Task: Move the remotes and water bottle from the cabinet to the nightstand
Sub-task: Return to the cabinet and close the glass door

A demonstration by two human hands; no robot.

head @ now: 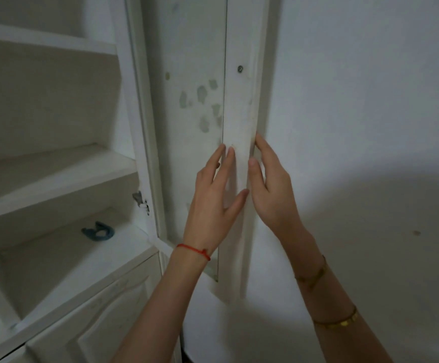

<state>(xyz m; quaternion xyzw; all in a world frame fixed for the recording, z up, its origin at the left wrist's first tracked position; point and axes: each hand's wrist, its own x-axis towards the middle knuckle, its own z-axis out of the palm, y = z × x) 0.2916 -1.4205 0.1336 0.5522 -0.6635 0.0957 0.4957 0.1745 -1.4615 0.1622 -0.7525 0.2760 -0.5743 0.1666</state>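
Observation:
The white cabinet (56, 184) stands at the left with its shelves exposed. Its glass-panelled cabinet door (239, 100) is swung open towards me, edge-on in the middle of the view. My left hand (213, 200), with a red string at the wrist, lies flat against the door's white frame, fingers spread. My right hand (273, 189) pinches the door's outer edge, thumb on the front and fingers behind it. No remote and no water bottle shows on the visible shelves.
A small blue curved object (98, 231) lies on the lowest open shelf. A metal hinge (141, 201) sits on the cabinet's frame. Below is a shut panelled lower door (95, 310). A plain white wall (370, 100) fills the right side.

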